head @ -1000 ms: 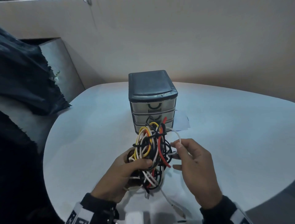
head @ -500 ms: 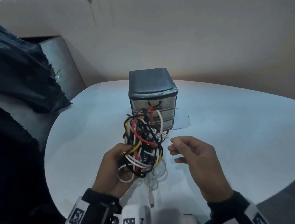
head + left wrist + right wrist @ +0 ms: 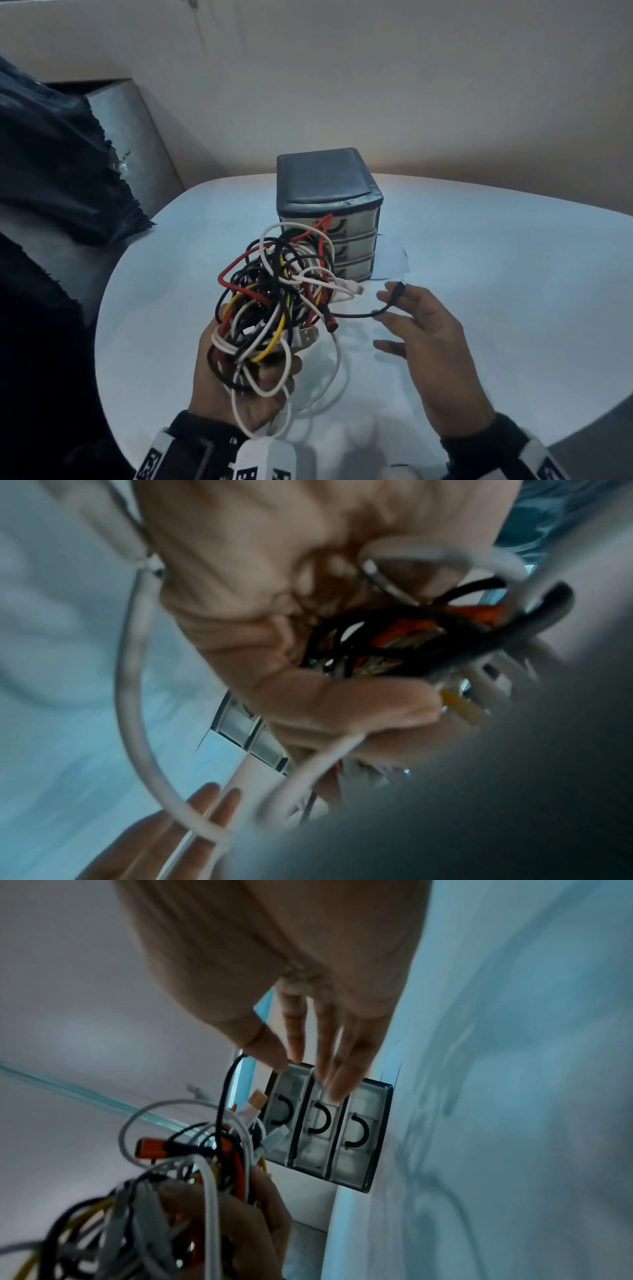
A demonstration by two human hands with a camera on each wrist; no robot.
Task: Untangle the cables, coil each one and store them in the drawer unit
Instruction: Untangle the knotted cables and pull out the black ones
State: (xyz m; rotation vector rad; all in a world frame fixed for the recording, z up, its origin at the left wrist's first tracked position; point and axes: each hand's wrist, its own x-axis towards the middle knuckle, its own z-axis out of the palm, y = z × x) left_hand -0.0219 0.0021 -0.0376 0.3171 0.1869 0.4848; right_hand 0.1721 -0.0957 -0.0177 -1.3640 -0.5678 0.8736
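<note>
change: black cable end [image 3: 397, 293] now pinched by right hand [image 3: 431, 346], other fingers spread | tangle [image 3: 277, 305] kept clutched in left hand [image 3: 239, 383], before closed drawer unit [image 3: 329, 212] | untangling begun

Drawer unit [image 3: 329, 219] fronts are partly screened by the raised cable tangle [image 3: 274, 301] gripped in the left hand [image 3: 239, 387]; open white table [image 3: 496, 274] is left right of the unit, with dark fabric [image 3: 61, 164] crowding the far left.
</note>
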